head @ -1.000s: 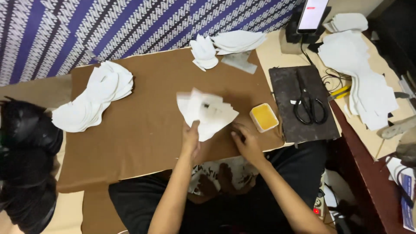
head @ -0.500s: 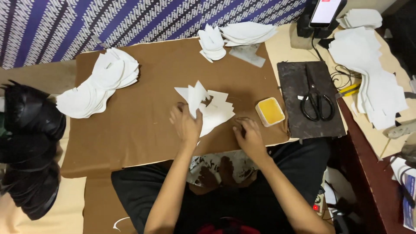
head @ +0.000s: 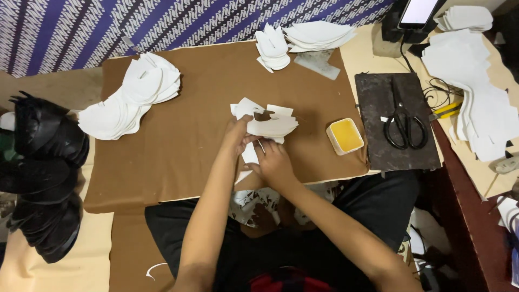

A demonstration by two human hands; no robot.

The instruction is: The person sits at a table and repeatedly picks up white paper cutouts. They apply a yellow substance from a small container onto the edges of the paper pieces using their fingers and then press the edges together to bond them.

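Both hands meet over a small stack of white cut pieces point(head: 267, 123) near the front middle of the brown table point(head: 189, 140). The left hand point(head: 238, 136) has its grip closed on the stack's edge. The right hand point(head: 274, 161) pinches one white piece point(head: 250, 154) beneath it. A yellow tub point(head: 345, 135) sits just right.

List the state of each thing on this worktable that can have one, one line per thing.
Left hand: gripping the small stack of white cut pieces.
Right hand: closed on a white piece at the stack's near edge.
Scissors: shut, lying flat on the dark slab.
Yellow tub: open, lid off.
Phone: screen lit, propped up.
White piece pile on the left: fanned out, untouched.
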